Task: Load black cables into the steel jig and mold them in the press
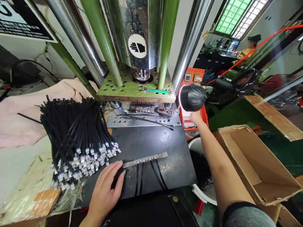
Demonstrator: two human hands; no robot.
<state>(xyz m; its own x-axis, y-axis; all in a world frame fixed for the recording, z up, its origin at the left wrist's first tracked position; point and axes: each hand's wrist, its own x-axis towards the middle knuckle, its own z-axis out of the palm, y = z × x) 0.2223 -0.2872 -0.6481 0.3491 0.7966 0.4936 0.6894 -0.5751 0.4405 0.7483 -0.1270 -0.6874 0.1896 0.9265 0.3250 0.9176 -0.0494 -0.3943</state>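
My left hand rests at the left end of a slotted metal bar, its thumb and index fingertip closed around that end. Several thin black straps with small clamped ends hang from the slots toward me. To the left of this hand lies a big bundle of black straps with whitish metal-looking tips. My right arm stretches out to the right, and the right hand is by a red-orange control box. A black lamp head hides its fingers.
A press with a green perforated plate stands ahead, its lower die below. Loose black straps lie on the base. At right are a white bucket and cardboard box. A person is in the background.
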